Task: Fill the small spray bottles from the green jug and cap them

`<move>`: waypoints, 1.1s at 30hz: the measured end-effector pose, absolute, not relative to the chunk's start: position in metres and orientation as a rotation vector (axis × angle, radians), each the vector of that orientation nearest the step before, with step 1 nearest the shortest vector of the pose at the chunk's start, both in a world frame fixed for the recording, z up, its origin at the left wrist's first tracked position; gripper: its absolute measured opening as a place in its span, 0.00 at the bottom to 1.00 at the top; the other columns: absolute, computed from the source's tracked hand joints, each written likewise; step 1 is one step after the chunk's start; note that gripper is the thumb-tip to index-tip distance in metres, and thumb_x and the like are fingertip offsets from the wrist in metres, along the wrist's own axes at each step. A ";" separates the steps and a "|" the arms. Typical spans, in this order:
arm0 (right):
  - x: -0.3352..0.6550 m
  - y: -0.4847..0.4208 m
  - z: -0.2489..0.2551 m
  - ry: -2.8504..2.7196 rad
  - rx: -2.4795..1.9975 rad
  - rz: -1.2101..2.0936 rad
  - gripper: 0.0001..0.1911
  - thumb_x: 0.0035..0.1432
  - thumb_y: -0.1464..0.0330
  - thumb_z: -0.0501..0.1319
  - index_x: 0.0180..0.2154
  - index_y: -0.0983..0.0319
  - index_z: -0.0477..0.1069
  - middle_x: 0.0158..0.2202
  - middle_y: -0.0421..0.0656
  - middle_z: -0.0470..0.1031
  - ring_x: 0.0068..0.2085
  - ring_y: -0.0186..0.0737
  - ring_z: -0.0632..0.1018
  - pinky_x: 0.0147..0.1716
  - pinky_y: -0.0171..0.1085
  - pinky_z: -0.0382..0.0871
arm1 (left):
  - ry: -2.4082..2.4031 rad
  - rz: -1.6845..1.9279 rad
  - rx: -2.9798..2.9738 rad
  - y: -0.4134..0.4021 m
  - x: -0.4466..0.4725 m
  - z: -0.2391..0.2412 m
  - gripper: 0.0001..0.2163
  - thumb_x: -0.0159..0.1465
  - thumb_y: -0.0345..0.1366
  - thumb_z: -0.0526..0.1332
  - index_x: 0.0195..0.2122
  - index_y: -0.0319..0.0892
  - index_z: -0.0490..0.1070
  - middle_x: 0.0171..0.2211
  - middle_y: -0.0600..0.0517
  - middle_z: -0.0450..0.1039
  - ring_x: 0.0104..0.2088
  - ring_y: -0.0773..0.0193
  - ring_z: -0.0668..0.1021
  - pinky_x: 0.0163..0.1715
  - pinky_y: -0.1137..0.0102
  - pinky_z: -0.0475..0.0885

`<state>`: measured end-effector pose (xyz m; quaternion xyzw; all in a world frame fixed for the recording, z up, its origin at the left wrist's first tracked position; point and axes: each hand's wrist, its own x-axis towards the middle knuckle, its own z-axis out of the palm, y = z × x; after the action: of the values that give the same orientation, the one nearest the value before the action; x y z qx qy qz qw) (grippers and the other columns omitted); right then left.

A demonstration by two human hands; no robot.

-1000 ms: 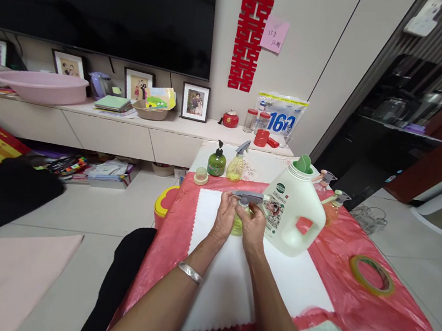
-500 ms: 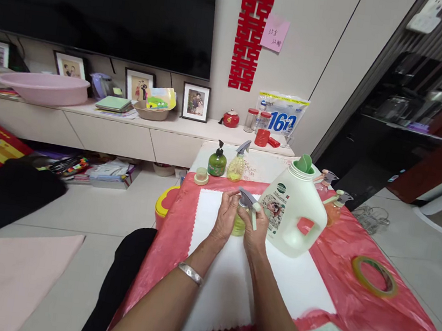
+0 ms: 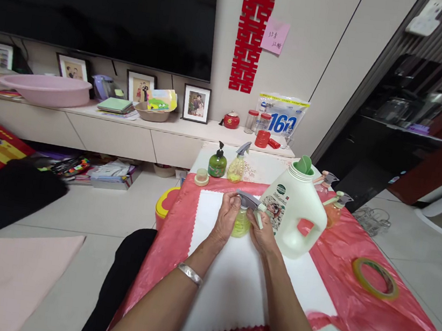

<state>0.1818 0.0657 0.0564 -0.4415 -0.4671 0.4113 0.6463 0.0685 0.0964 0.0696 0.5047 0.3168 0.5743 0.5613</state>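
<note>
The left hand (image 3: pixel 227 218) and right hand (image 3: pixel 263 232) cover most of the small yellow spray bottle (image 3: pixel 241 224). The white jug (image 3: pixel 294 218) hides much of what seem to be two spray bottles (image 3: pixel 334 212) behind it; its label print is too small to read.

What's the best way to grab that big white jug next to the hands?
By its loop handle, coming from the person's right. The white jug stands upright with the handle on that side, and the opening in the handle leaves room for fingers to wrap through.

The camera sat on the person's head. It looked forward and down, close to the left hand (image 3: pixel 227 218) and right hand (image 3: pixel 264 235); the table's (image 3: pixel 349 307) near edge seemed blurry.
</note>
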 end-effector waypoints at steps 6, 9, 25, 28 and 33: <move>0.170 0.062 0.066 -0.970 -0.983 0.937 0.22 0.50 0.55 0.70 0.44 0.58 0.76 0.38 0.42 0.79 0.38 0.41 0.78 0.41 0.42 0.75 | 0.826 1.380 1.204 0.097 0.070 0.069 0.25 0.63 0.62 0.57 0.47 0.45 0.69 0.47 0.47 0.75 0.50 0.57 0.77 0.53 0.62 0.70; 0.171 0.060 0.072 -1.008 -0.982 0.951 0.21 0.50 0.56 0.71 0.45 0.56 0.76 0.41 0.42 0.80 0.41 0.42 0.78 0.43 0.42 0.75 | 0.848 1.369 1.186 0.097 0.073 0.071 0.24 0.64 0.61 0.57 0.46 0.45 0.69 0.45 0.47 0.76 0.48 0.57 0.77 0.51 0.63 0.71; 0.183 0.058 0.091 -1.301 -1.151 0.725 0.16 0.54 0.56 0.67 0.42 0.55 0.81 0.54 0.47 0.72 0.58 0.50 0.70 0.58 0.47 0.65 | 0.885 1.418 1.195 0.098 0.076 0.074 0.20 0.67 0.57 0.53 0.43 0.45 0.68 0.41 0.48 0.76 0.43 0.59 0.78 0.47 0.63 0.73; 0.179 0.055 0.089 -1.312 -1.197 0.640 0.14 0.56 0.59 0.65 0.43 0.55 0.80 0.52 0.47 0.73 0.57 0.50 0.71 0.59 0.48 0.63 | 0.888 1.435 1.177 0.098 0.079 0.075 0.18 0.68 0.55 0.54 0.42 0.45 0.68 0.39 0.49 0.76 0.41 0.59 0.78 0.45 0.63 0.74; 0.177 0.051 0.096 -1.371 -1.262 0.554 0.14 0.57 0.66 0.61 0.44 0.56 0.79 0.49 0.46 0.74 0.53 0.48 0.73 0.57 0.48 0.63 | 0.888 1.441 1.179 0.101 0.077 0.074 0.16 0.67 0.52 0.56 0.40 0.45 0.68 0.39 0.48 0.77 0.42 0.58 0.79 0.46 0.63 0.74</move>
<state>0.1766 0.0507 0.0963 -0.5363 -0.5827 0.2356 0.5634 0.0774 0.1010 0.0739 0.4903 0.3694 0.5994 0.5136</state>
